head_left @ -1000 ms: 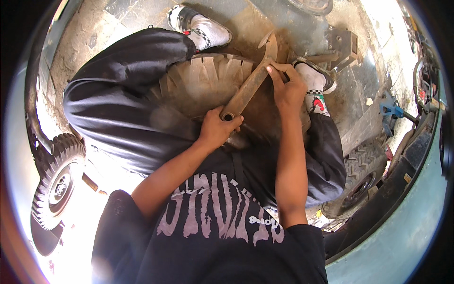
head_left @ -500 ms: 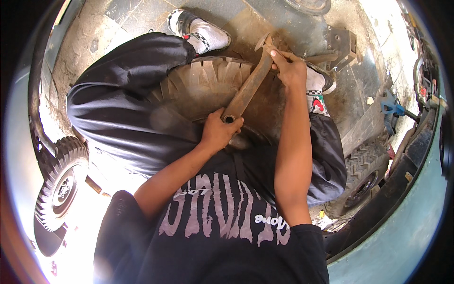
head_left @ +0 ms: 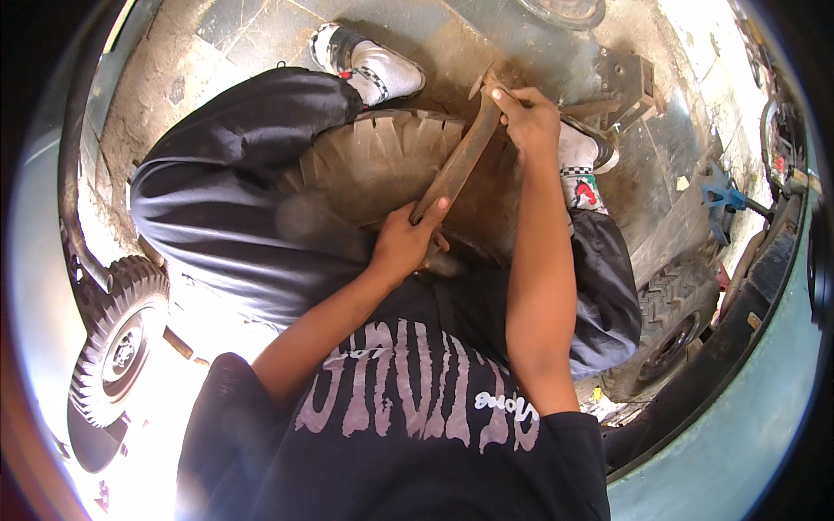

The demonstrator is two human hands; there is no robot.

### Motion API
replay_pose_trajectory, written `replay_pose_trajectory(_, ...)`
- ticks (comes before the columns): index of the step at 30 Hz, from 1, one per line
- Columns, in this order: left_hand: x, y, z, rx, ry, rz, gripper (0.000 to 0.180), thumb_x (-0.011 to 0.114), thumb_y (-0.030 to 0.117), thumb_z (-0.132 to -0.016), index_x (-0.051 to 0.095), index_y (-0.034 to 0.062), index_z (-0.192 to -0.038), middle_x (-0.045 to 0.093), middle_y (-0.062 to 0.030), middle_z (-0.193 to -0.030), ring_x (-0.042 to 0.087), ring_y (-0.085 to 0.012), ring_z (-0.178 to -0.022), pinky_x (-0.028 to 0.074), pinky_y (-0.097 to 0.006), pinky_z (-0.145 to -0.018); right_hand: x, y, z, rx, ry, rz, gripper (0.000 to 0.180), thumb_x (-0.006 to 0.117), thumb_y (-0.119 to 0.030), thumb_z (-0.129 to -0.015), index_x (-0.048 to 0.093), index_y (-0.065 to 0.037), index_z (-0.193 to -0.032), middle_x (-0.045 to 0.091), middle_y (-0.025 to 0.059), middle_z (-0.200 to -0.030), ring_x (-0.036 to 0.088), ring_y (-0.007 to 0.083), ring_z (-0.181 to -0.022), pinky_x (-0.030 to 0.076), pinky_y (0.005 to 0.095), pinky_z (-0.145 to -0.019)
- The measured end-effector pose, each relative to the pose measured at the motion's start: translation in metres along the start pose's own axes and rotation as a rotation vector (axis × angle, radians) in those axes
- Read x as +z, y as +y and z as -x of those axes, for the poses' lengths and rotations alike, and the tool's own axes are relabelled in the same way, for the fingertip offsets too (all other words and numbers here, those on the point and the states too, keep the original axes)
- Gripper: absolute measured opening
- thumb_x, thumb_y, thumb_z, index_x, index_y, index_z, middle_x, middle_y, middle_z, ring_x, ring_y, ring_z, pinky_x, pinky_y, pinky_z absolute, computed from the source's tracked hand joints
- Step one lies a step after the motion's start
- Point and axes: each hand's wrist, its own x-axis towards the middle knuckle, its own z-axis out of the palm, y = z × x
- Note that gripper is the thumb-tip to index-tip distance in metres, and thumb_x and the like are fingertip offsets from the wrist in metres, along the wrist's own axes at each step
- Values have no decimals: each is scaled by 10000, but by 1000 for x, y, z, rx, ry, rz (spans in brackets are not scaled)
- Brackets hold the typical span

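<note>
A long, rust-brown metal arm (head_left: pixel 462 163) slants across the tyre (head_left: pixel 375 154) that sits between my legs. Its near end, where a round eye was visible a moment ago, is in my left hand (head_left: pixel 403 245), with the thumb along the side. Around the far end, just behind a small flared plate (head_left: pixel 477 84), my right hand (head_left: pixel 533 126) is closed with its thumb on top. The arm's narrow side now faces up, and the eye is mostly hidden. Part of the tyre is covered by the arm and my hands.
A rusty metal block with a bar (head_left: pixel 627 87) lies on the floor beyond my right foot. A blue tool-like piece (head_left: pixel 724 201) is further right. Mounted wheels flank me at left (head_left: pixel 122 347) and right (head_left: pixel 673 326), beside pale blue vehicle panels (head_left: pixel 738 434).
The metal arm has been rolled between my hands, so its broad face and round eye have turned away. My left thumb has moved up along its near end.
</note>
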Motion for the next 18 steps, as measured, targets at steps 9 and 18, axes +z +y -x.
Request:
replay_pose_trajectory(9,1,8,5,18,-7,-26,689,684,592,-1016,723,-74,-1190,732,-128,-803,725,-189,-686,527,-345,-690,-12,11,49,-18,46,71,315,938,-255,-849,787,6,-939,714,61,-696,640,123,-585,499,315,-576)
replay_pose_trajectory(18,-1,9,3,-35,-24,-1,655,693,593,-1006,739,-52,-1113,725,-114,-670,754,-187,-650,547,-332,-628,-4,-3,-19,71,-41,-225,287,900,-174,-908,754,45,-1024,663,40,-732,547,101,-566,370,257,-487)
